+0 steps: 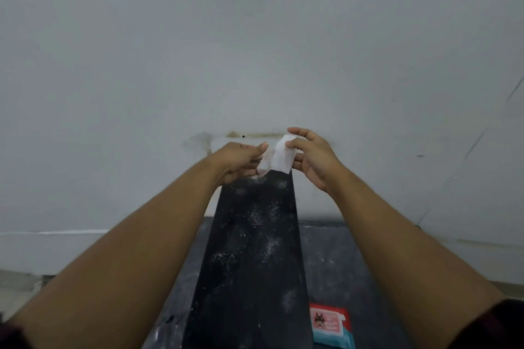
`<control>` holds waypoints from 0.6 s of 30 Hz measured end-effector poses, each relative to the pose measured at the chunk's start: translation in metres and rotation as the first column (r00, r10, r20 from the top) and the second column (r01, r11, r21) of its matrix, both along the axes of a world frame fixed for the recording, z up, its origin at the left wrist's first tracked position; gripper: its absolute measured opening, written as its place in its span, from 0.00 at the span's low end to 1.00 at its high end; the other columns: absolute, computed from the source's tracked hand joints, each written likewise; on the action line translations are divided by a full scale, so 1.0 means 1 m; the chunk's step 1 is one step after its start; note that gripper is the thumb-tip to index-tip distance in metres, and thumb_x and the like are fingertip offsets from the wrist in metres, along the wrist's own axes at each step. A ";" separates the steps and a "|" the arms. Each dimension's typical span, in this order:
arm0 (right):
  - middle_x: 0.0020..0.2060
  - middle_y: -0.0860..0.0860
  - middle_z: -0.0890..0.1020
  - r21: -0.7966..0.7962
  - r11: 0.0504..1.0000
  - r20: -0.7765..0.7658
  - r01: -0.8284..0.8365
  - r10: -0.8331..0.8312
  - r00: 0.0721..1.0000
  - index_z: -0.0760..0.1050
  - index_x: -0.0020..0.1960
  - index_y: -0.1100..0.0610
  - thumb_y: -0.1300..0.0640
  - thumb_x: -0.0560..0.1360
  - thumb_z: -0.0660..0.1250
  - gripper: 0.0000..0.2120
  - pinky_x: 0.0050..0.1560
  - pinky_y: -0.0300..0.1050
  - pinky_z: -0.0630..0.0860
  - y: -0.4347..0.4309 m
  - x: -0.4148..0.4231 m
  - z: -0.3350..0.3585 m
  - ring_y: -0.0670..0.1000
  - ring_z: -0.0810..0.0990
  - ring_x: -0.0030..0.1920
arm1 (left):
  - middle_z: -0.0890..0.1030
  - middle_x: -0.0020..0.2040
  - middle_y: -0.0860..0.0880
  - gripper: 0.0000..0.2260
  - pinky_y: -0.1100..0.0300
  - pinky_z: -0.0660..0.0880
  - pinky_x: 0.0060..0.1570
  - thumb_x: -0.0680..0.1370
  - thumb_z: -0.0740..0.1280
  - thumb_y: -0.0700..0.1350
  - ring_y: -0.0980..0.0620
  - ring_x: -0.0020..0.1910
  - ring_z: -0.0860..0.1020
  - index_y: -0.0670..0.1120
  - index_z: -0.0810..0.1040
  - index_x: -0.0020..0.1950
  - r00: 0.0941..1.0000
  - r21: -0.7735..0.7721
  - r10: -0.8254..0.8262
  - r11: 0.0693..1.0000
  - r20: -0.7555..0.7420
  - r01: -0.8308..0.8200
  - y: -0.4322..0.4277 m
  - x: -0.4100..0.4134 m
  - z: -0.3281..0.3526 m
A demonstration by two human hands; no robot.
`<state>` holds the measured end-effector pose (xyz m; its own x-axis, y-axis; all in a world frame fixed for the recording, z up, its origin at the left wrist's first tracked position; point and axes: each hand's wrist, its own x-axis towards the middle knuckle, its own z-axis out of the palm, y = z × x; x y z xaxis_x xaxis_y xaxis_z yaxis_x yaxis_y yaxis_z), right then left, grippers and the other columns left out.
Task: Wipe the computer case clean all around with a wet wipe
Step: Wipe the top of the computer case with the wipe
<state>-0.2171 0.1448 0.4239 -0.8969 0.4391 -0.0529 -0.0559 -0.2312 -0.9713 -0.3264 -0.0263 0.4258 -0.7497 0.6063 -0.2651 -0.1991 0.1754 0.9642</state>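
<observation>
The black computer case [249, 249] stands upright below me, its narrow top face speckled with white dust. Both arms reach out over its far end. A folded white wet wipe [276, 158] hangs in the air just above that far end. My left hand [236, 163] pinches the wipe's left edge with thumb and fingers. My right hand [313, 160] pinches its right edge between thumb and fingers, with the index finger raised above it.
A red and teal wet wipe pack [331, 326] lies on the dark floor mat [340, 263] to the right of the case. A white wall [255, 51] with a stained patch rises directly behind the case.
</observation>
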 end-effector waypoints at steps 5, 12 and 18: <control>0.59 0.58 0.80 0.004 0.999 0.006 -0.043 0.043 0.999 0.79 0.65 0.55 0.68 0.81 0.64 0.17 0.48 0.53 0.85 -0.026 -0.019 0.003 0.59 0.85 0.51 | 0.89 0.54 0.43 0.16 0.55 0.85 0.50 0.83 0.71 0.50 0.45 0.54 0.88 0.39 0.83 0.62 0.999 0.006 -0.014 1.000 0.046 0.014 -0.021 -0.018 -0.004; 0.58 0.58 0.81 0.030 0.999 0.053 0.010 -0.011 0.999 0.80 0.63 0.55 0.68 0.79 0.65 0.16 0.46 0.52 0.84 -0.055 -0.040 0.002 0.59 0.84 0.50 | 0.87 0.57 0.45 0.09 0.56 0.84 0.54 0.82 0.74 0.45 0.49 0.57 0.85 0.44 0.85 0.61 0.986 0.067 0.042 0.996 0.162 -0.053 -0.042 -0.037 -0.013; 0.59 0.59 0.85 0.172 0.982 0.129 0.081 -0.104 0.986 0.79 0.63 0.54 0.66 0.78 0.74 0.16 0.42 0.49 0.84 -0.074 -0.047 -0.004 0.60 0.89 0.49 | 0.86 0.60 0.43 0.13 0.51 0.82 0.63 0.84 0.70 0.42 0.47 0.58 0.85 0.42 0.81 0.68 0.968 0.115 0.082 0.987 0.236 -0.111 -0.055 -0.053 -0.024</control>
<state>-0.2643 0.0705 0.4200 -0.8410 0.5332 -0.0918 0.0665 -0.0665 -0.9956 -0.3793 -0.0810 0.4014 -0.7341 0.5737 -0.3633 -0.4280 0.0245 0.9034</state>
